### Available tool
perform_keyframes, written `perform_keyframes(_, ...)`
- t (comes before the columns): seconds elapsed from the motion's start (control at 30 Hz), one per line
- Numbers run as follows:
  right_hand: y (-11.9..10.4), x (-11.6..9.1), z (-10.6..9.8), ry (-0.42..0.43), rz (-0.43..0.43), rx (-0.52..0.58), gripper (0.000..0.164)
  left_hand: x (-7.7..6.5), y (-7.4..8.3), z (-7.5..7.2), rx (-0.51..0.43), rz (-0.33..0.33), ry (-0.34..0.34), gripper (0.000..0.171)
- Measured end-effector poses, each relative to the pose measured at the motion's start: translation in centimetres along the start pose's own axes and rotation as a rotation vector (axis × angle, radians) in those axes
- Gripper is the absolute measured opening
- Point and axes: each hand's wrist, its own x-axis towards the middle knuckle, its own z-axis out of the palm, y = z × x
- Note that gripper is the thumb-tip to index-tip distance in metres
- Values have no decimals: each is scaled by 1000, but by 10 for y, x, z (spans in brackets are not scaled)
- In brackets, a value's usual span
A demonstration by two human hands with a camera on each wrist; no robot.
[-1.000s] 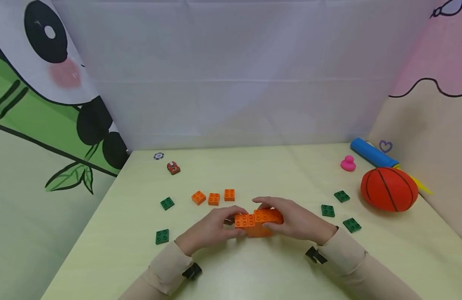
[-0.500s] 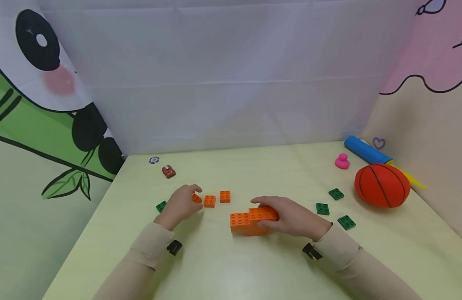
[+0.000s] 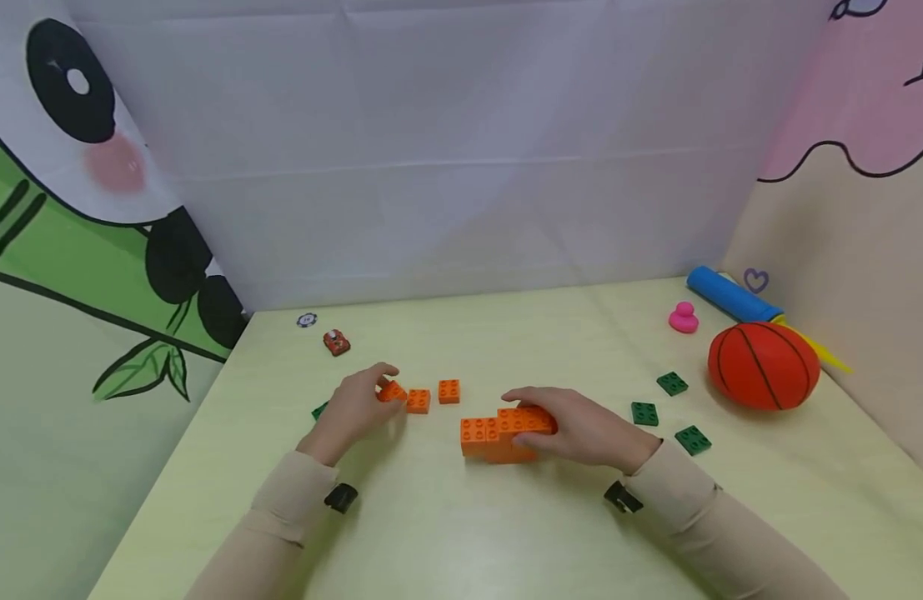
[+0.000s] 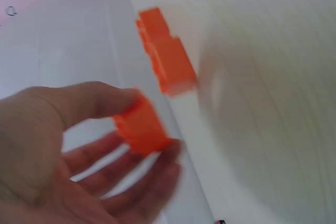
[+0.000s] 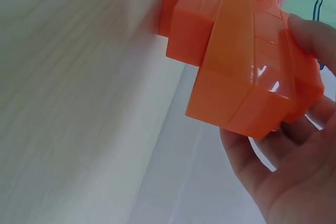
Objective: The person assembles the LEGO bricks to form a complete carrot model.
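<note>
In the head view my left hand [image 3: 353, 410] pinches a small orange toy brick [image 3: 392, 392] at the left end of a loose row. The left wrist view shows that brick [image 4: 143, 125] between thumb and fingertips, slightly blurred. Two more orange bricks, a near one [image 3: 418, 401] and a farther one [image 3: 449, 391], lie just right of it. My right hand [image 3: 584, 429] grips a stepped block of joined orange bricks [image 3: 499, 440] near the middle of the table. From the right wrist view, the thumb and fingers hold the upper part of this block [image 5: 231, 61].
Several green bricks lie about: one [image 3: 644, 414] among those at right, another [image 3: 319, 411] partly behind the left hand. A red ball [image 3: 764, 367], a blue roll [image 3: 734, 294] and a pink toy [image 3: 683, 317] stand at right. A red toy car [image 3: 337, 342] and a chip [image 3: 307, 320] lie back left.
My left hand has left the joined block and moved left and away to the loose orange bricks, where it now pinches the leftmost one. The right hand keeps its grip nearly in place.
</note>
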Motion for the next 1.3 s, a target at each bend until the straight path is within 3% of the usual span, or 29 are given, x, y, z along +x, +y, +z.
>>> perform_keyframes(0.13, 3, 2, 2, -15, 7, 22, 55, -16, 23, 6, -188, 182, 11, 50)
perform_keyframes(0.23, 4, 3, 4, -27, 12, 32, 54, -27, 40, 15, -283, 309, -31, 50)
perform_keyframes(0.37, 5, 4, 6, -22, 4, 46, 52, -36, 53, 28, -325, 388, -87, 49)
perform_keyframes(0.53, 6, 4, 8, -19, -6, 64, 52, -37, 58, 40, -337, 459, -77, 42)
perform_keyframes(0.67, 6, 4, 8, -20, -8, 72, 53, -36, 59, 45, -342, 477, -94, 41)
perform_keyframes(1.03, 6, 4, 7, -36, -3, 69, 56, -29, 54, 47, -360, 375, -209, 48)
perform_keyframes(1.3, 6, 6, 5, -46, -13, 76, 57, -25, 48, 48, -384, 372, -264, 48)
